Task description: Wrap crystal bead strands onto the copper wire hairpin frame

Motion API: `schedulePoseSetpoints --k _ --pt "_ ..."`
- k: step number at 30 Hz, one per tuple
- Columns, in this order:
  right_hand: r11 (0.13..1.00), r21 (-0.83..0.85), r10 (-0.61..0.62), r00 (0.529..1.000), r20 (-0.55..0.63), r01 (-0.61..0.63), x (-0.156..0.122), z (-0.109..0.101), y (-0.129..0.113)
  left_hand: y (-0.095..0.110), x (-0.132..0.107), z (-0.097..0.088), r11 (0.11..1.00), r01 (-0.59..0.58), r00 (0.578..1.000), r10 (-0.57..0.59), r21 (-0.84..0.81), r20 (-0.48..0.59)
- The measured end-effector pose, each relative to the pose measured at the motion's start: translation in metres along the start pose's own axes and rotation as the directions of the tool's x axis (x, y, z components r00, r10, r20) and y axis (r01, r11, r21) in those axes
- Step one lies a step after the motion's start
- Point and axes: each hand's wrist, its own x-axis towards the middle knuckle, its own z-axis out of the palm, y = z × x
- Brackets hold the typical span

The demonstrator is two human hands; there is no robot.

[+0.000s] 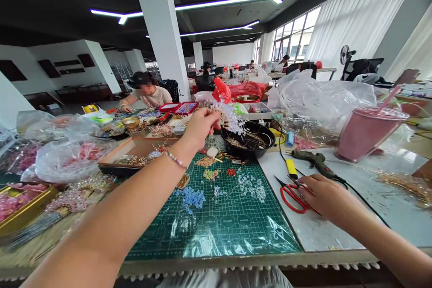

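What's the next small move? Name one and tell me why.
Probably lower the spray toward the mat: the left hand holds it up in the air, while blue flowers lie on the mat and the right hand is down by the scissors.

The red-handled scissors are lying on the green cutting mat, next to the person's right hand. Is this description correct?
Not entirely. The head view shows the red-handled scissors lying on the white work surface, to the right of the green cutting mat, not on it. They are indeed next to the person's right hand.
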Motion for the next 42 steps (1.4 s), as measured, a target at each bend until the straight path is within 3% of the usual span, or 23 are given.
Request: schedulePoseSetpoints --k 3,5,7,8,10,13,18,22,26,29,33,38,42 --pt "0.940 0.340 -0.066 0.996 0.057 0.043 -0.026 0.002 -0.046 0.012 -0.061 0.001 0.971 0.132 0.987 -0.109 -0.200 0.121" --pt "0.824 0.560 -0.197 0.970 0.140 0.086 -0.049 0.013 -0.085 0.021 -0.105 0.007 0.919 0.240 0.964 -0.186 -0.313 0.191" --pt "0.657 0.749 -0.359 0.909 0.212 0.085 -0.073 0.030 -0.123 0.028 -0.144 0.014 0.849 0.347 0.931 -0.260 -0.399 0.256" --pt "0.574 0.816 -0.417 0.883 0.217 0.071 -0.084 0.038 -0.139 0.032 -0.161 0.016 0.795 0.407 0.908 -0.300 -0.449 0.291" --pt "0.485 0.874 -0.462 0.854 0.237 0.021 -0.103 0.052 -0.161 0.035 -0.190 0.016 0.573 0.552 0.834 -0.392 -0.605 0.389" --pt "0.542 0.840 -0.418 0.859 0.296 -0.026 -0.118 0.059 -0.167 0.032 -0.226 0.002 0.203 0.654 0.720 -0.462 -0.729 0.518" --pt "0.763 0.644 -0.205 0.927 0.314 -0.050 -0.104 0.049 -0.134 0.009 -0.282 -0.029 0.011 0.699 0.629 -0.485 -0.715 0.608" --pt "0.901 0.433 -0.058 0.985 0.162 -0.018 -0.069 0.046 -0.126 -0.003 -0.316 -0.034 -0.013 0.761 0.553 -0.512 -0.649 0.658" --pt "0.954 0.244 -0.186 0.982 0.019 0.176 -0.025 0.046 -0.163 -0.005 -0.328 -0.032 -0.009 0.761 0.559 -0.498 -0.649 0.663" --pt "0.924 0.109 -0.368 0.930 -0.007 0.366 0.009 0.046 -0.202 -0.004 -0.327 -0.035 0.003 0.753 0.583 -0.468 -0.659 0.664" --pt "0.815 -0.028 -0.567 0.807 0.163 0.579 0.048 0.054 -0.236 -0.004 -0.328 -0.041 0.013 0.746 0.589 -0.477 -0.665 0.652" --pt "0.689 -0.089 -0.657 0.673 0.340 0.719 0.064 0.072 -0.242 -0.004 -0.335 -0.044 0.011 0.741 0.583 -0.508 -0.672 0.634" --pt "0.682 -0.028 -0.682 0.649 0.338 0.731 0.061 0.075 -0.233 -0.002 -0.339 -0.044 0.017 0.742 0.582 -0.513 -0.670 0.631"
